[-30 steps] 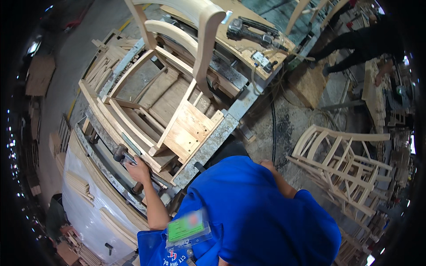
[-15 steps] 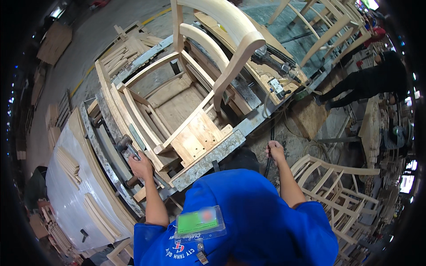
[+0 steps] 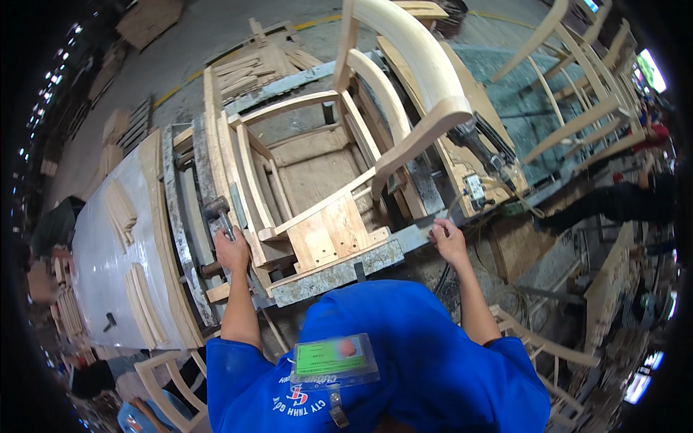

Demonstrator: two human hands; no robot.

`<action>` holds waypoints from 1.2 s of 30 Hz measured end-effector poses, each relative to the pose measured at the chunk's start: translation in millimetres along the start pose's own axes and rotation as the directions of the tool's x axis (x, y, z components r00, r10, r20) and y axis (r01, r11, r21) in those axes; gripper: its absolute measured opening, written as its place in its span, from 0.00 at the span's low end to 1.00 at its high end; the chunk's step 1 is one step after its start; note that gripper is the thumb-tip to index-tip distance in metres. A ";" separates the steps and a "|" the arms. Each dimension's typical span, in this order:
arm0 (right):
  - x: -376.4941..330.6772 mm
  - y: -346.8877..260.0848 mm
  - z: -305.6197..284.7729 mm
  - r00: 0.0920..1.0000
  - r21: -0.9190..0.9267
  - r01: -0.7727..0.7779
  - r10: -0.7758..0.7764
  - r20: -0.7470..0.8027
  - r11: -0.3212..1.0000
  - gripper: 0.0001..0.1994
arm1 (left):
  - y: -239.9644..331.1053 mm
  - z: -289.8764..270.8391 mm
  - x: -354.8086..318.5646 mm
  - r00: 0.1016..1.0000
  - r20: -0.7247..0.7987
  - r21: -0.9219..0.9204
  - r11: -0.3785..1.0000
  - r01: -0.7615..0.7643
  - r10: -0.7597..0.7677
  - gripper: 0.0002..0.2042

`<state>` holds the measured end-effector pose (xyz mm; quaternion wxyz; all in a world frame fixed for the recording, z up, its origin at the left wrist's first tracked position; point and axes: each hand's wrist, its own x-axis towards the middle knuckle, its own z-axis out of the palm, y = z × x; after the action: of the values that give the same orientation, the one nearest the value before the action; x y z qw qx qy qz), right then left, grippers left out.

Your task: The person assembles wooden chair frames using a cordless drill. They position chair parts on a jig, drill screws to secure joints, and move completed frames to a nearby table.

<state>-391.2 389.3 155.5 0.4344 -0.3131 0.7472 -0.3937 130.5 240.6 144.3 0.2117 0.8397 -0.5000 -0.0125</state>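
Note:
A pale wooden chair frame (image 3: 303,101) with a curved top rail (image 3: 411,50) sits in a metal clamping bench (image 3: 339,270) in front of me. My left hand (image 3: 232,251) is wrapped around a metal handle (image 3: 229,225) at the bench's left side. A rounded dark metal head (image 3: 215,208) tops that handle; I cannot tell whether it is a hammer or a clamp lever. My right hand (image 3: 449,242) is by the bench's right front edge, fingers curled together. What they hold, if anything, is too small to make out. A wooden block with holes (image 3: 328,232) rests against the chair's near side.
Wrapped sheeting on the left carries wooden strips (image 3: 119,213). A wooden board to the right bears a power tool (image 3: 480,151) and a small valve box (image 3: 475,191). More chair frames (image 3: 577,94) stand behind it. Another person's dark legs (image 3: 599,206) are at far right.
My view has turned, so the bench appears shifted right. My right hand has come closer to the bench's edge. My left hand keeps its hold on the metal handle.

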 end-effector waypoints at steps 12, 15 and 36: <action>19.9 -57.8 76.4 0.827 -0.076 0.242 -0.164 0.538 0.967 0.18 | 1.8 2.5 4.6 0.999 0.048 -0.021 1.000 -0.011 0.012 0.19; 26.5 -76.9 117.2 0.784 -0.077 0.236 -0.143 0.604 0.969 0.18 | -2.5 3.6 12.8 0.999 0.037 -0.100 0.995 0.020 -0.016 0.16; -7.3 -216.4 248.9 0.461 -0.014 0.378 -0.175 0.870 0.926 0.18 | -2.9 -42.9 -83.2 0.949 0.124 -0.725 0.627 0.286 -0.290 0.09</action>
<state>-138.0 209.6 266.7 0.6404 -0.6262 0.4095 -0.1734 101.3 326.9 166.4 0.5272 0.7521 -0.3113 -0.2438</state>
